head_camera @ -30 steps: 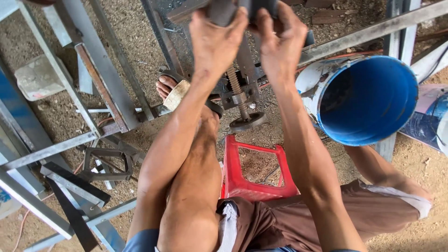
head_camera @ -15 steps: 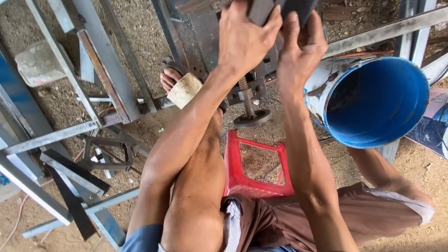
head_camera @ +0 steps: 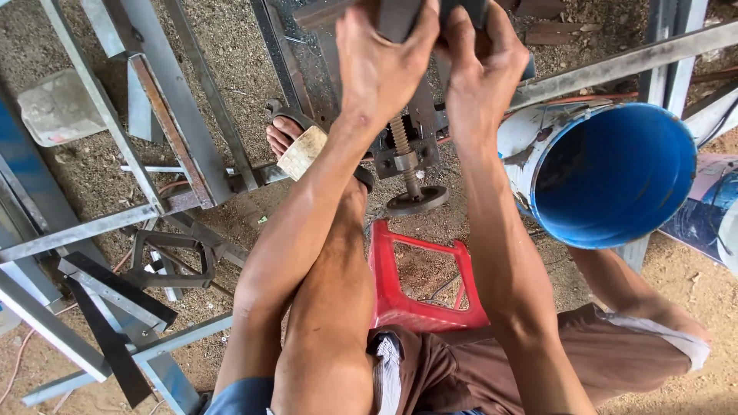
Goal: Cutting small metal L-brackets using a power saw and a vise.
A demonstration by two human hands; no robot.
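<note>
At frame top, left hand, right hand, gripping half-cropped dark metal piece

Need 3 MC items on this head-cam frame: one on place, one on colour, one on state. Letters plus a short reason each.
1. Where does the bucket lie relative to the person's hands?
A. to their right
B. to their left
C. behind the stool

2. What colour is the stool under the person?
A. green
B. red
C. white

3. What are the two hands doing?
A. hanging free at the sides
B. resting on the knees
C. both gripping a dark metal piece at the top of the view

Answers:
1. A: the bucket, tipped on its side with its blue inside facing the camera, sits right of the right hand.
2. B: the plastic frame between the legs is red.
3. C: the left hand and the right hand close together around the metal piece, above the screw clamp.
</note>
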